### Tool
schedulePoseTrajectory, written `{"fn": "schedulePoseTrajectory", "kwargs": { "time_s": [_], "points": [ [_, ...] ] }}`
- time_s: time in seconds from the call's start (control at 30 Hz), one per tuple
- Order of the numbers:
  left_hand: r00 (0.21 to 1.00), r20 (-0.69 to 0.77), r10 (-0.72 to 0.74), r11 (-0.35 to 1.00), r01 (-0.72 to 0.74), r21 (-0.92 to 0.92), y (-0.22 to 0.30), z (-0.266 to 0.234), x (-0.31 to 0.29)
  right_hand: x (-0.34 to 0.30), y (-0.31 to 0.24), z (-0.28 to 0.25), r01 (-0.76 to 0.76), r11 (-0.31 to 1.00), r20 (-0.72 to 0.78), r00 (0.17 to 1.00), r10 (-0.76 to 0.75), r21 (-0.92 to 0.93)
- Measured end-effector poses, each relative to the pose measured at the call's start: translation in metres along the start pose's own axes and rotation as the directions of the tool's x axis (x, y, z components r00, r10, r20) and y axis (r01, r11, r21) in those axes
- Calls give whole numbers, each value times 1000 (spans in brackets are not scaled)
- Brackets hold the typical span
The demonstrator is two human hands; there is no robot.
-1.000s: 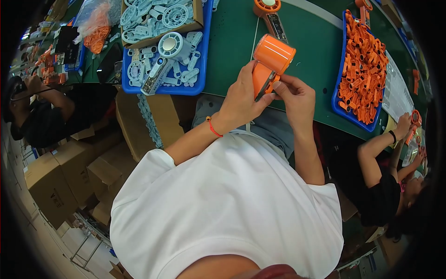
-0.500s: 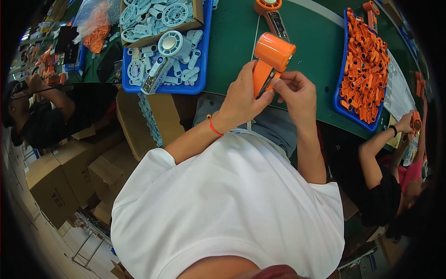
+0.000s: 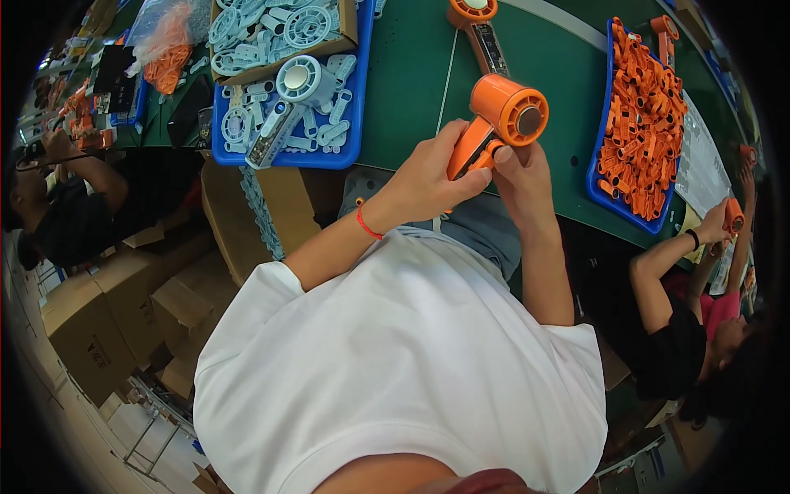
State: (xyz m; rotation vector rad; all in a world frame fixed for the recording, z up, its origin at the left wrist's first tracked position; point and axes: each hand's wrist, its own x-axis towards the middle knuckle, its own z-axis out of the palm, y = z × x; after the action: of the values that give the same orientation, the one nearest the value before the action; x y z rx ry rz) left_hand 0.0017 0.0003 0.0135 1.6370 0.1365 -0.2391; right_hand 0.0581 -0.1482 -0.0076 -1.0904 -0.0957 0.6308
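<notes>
My left hand (image 3: 429, 171) is closed round the handle of an orange handheld fan (image 3: 498, 100). Its round grille with a dark centre disc faces up and to the right, and a dark slot runs along the handle. My right hand (image 3: 528, 183) is closed at the right side of the handle, thumb and fingers on a small orange piece with a dark end (image 3: 494, 148). Whether that piece is joined to the handle, I cannot tell. Part of my right fingers is hidden behind the fan head.
A blue tray (image 3: 594, 177) of small orange parts stands on the green table (image 3: 403, 107) at right. Another blue tray (image 3: 354, 140) holds light blue parts and a light blue fan (image 3: 300, 81). An orange fan with open handle (image 3: 485, 49) lies beyond my hands. People work on both sides.
The fan has turned so its grille now faces up toward me, and its head has shifted right and nearer. A small orange piece now shows at my right fingers.
</notes>
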Motion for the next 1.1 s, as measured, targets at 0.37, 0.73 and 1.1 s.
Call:
{"fn": "schedulePoseTrajectory", "kwargs": {
  "time_s": [0.37,0.73,1.1],
  "points": [
    [1000,28,2,995,1,-95,-11,2,3,3,16,-6,1,999,-5,1000,-1,-35],
    [893,-337,297,950,-241,197,-50,-7,4,22,27,-19,515,776,25,838,-545,-363],
    [404,175,898,221,-758,613,-3,22,-14,20,9,0,360,128,306,898,-317,-924]
  ]
}}
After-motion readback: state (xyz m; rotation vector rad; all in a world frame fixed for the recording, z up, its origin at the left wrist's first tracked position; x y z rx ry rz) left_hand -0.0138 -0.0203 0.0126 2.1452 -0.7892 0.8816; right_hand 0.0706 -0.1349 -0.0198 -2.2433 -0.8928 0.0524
